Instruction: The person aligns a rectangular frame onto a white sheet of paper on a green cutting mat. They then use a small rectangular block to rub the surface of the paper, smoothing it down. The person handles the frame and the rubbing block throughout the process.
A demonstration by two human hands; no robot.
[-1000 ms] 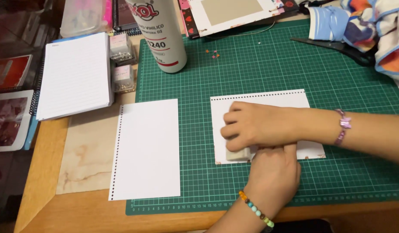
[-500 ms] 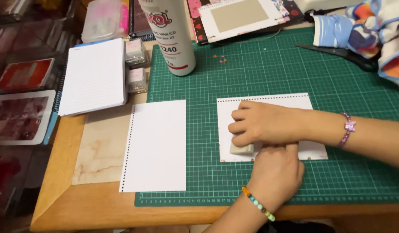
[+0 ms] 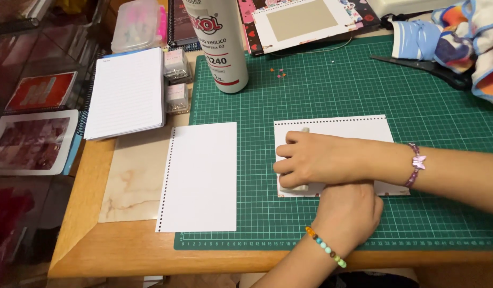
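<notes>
Our right hand [image 3: 318, 160], fingers curled, presses a pale tool [image 3: 302, 186] flat on the white sheet [image 3: 358, 128] lying on the green mat [image 3: 337, 90]. Our left hand [image 3: 350, 210], fist-like, touches the sheet's near edge; grip unclear. Second sheet [image 3: 201, 176] lies well left.

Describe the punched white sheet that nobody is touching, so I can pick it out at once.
Start at the green cutting mat covering most of the wooden table. At its left edge lies an upright white sheet, partly overhanging onto a marbled beige sheet. Its hole row runs down the left side, and it lies bare, unlike the pressed sheet under the right hand.
</notes>
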